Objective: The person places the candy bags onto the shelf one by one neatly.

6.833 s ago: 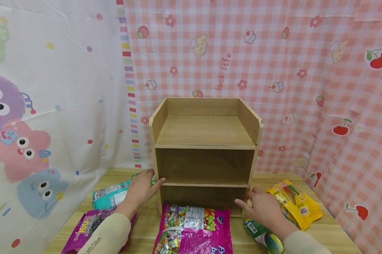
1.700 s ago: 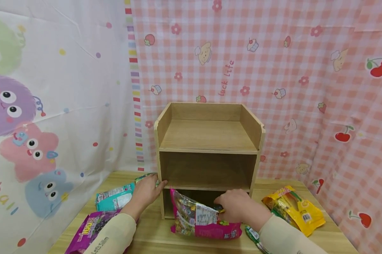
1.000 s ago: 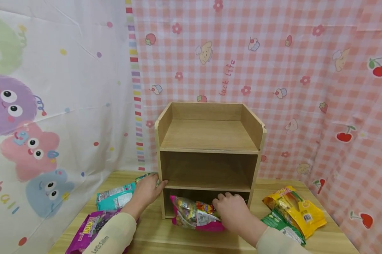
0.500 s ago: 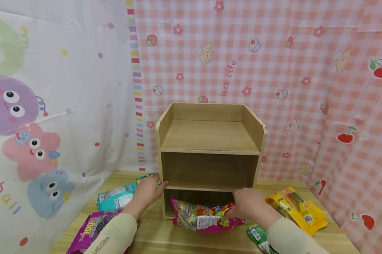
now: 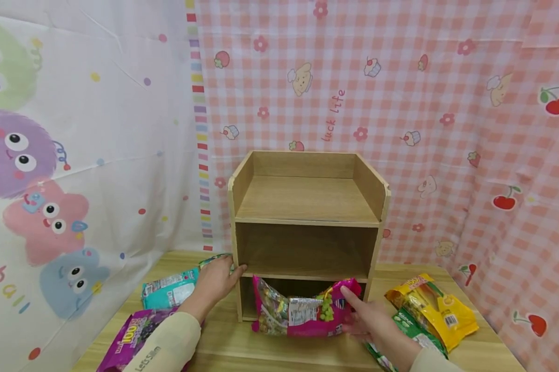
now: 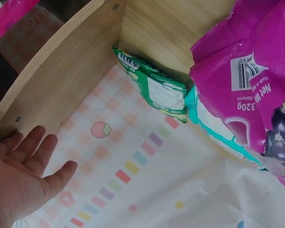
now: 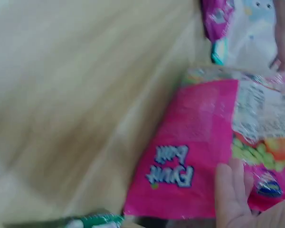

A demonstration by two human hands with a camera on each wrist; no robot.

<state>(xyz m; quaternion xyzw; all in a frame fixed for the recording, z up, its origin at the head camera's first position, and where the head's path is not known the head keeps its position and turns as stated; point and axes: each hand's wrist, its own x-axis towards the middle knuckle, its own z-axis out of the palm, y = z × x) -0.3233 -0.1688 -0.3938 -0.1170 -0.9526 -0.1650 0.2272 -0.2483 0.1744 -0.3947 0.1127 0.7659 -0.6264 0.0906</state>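
A pink bag of fruit candy point(image 5: 303, 312) leans upright in the mouth of the bottom compartment of a wooden shelf point(image 5: 305, 199). My right hand point(image 5: 377, 323) is at the bag's right end. Its straight thumb touches the upper corner and its other fingers are blurred lower down. The right wrist view shows straight fingers against the bag's printed face. My left hand point(image 5: 216, 281) rests on the shelf's left side, thumb at the front edge. In the left wrist view its loosely spread fingers point(image 6: 33, 152) lie by the outer panel.
Left of the shelf lie a purple bag point(image 5: 137, 333), a teal packet point(image 5: 170, 288) and a green packet point(image 6: 154, 88). On the right, a yellow bag point(image 5: 451, 312) overlaps a green bag point(image 5: 412, 328). Patterned curtains point(image 5: 400, 103) hang behind.
The pink bag has gone from flat before the shelf to upright in its bottom compartment. My right hand has drawn back from its top edge to its right end. The left hand stays put.
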